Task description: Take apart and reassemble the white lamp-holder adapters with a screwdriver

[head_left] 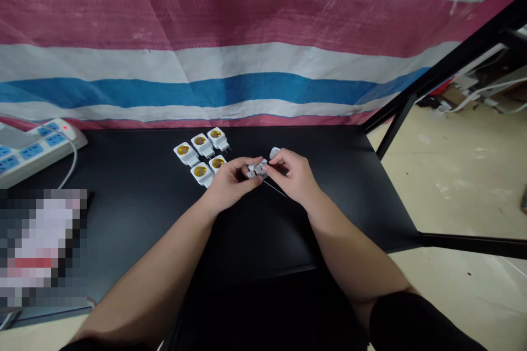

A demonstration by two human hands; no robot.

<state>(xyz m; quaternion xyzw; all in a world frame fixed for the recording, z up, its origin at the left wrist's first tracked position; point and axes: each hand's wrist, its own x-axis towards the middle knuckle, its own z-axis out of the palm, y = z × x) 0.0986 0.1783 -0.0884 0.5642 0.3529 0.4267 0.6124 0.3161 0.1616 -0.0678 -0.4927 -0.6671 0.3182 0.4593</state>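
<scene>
Near the middle of the black table (pixel 135 175), my left hand (pixel 229 184) pinches a small white plastic piece (pixel 258 169) with clear or shiny parts, which looks like part of a plug-in lamp socket. The fingertips of my right hand (pixel 294 175) are closed on the same piece from the other side. Fingers cover much of it. Behind my right fingers shows a white rounded part (pixel 274 151). A thin pale rod or wire (pixel 275 188) runs below my hands; its ends are hidden. Left of my hands lie several white plug-in lamp sockets (pixel 200 142) with brass-coloured screw insides, one partly covered by my left hand.
A white power strip (pixel 41 151) with blue outlets and a lit red light lies at the far left, its cable curving down. Below it is a pixelated flat object (pixel 45 241). A striped tarp (pixel 247 27) hangs behind the table. A black metal frame (pixel 397 120) borders the right side.
</scene>
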